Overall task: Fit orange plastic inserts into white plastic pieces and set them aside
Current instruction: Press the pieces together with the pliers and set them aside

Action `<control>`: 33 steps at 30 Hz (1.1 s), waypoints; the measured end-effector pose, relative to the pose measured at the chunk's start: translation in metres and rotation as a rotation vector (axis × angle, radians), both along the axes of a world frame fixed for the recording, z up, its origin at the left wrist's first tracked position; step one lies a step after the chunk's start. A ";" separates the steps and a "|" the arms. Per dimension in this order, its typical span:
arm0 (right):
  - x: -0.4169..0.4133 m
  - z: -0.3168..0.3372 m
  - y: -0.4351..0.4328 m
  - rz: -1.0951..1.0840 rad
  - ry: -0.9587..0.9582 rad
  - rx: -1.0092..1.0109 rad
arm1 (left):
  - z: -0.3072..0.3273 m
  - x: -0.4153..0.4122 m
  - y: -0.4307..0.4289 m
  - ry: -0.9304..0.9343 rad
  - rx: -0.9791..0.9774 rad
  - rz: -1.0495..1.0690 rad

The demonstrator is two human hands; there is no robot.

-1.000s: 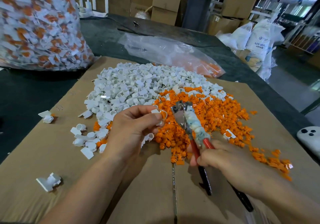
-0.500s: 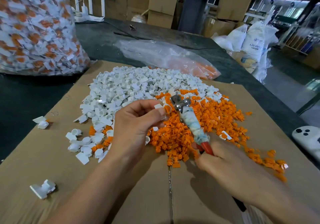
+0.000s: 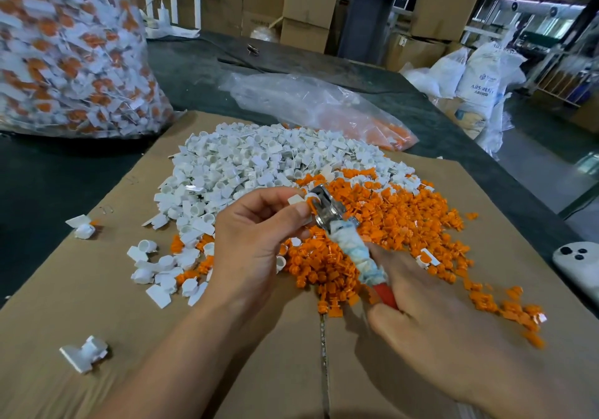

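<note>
1. A brown cardboard sheet (image 3: 97,289) lies over a dark table cover (image 3: 48,185). Behind it are stacked cardboard boxes (image 3: 308,4) and white sacks (image 3: 486,75).
2. A large clear bag of fitted pieces (image 3: 71,55) stands at the far left, cut off by the frame. A flatter clear bag (image 3: 317,111) with some orange parts lies beyond the heaps.
3. A white device (image 3: 577,266) is cut off by the right edge.
4. The right hand (image 3: 431,315) has its fingers curled round the pliers (image 3: 343,234), hiding the lower handles. A wrapped cloth and a red grip show above it.
5. The left hand (image 3: 256,243) pinches a white piece (image 3: 296,199) between thumb and fingertips, against the metal head of the pliers. A bit of orange shows there, but whether it is seated is hard to tell.
6. The white pieces (image 3: 243,162) are heaped at centre, small tubes with flat tabs. The orange inserts (image 3: 405,221) are spread to their right, touching them.
</note>
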State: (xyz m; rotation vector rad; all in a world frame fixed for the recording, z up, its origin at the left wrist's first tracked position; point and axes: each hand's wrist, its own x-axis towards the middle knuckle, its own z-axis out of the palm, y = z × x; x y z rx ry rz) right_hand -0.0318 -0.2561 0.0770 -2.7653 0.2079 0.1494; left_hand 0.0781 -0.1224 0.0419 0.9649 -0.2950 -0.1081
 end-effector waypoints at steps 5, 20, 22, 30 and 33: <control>0.001 -0.002 0.002 0.029 0.013 0.017 | 0.000 -0.001 0.001 0.000 -0.017 -0.012; -0.004 0.001 0.007 0.092 -0.067 -0.133 | -0.002 -0.001 0.002 -0.044 0.006 -0.052; -0.004 0.002 0.007 0.120 -0.096 -0.209 | -0.002 -0.001 0.003 -0.044 0.004 -0.050; -0.005 0.002 0.010 0.068 -0.079 -0.109 | 0.000 -0.004 0.004 -0.041 0.013 -0.052; -0.004 0.003 0.011 0.057 -0.072 -0.086 | 0.001 -0.006 0.003 -0.023 0.011 -0.038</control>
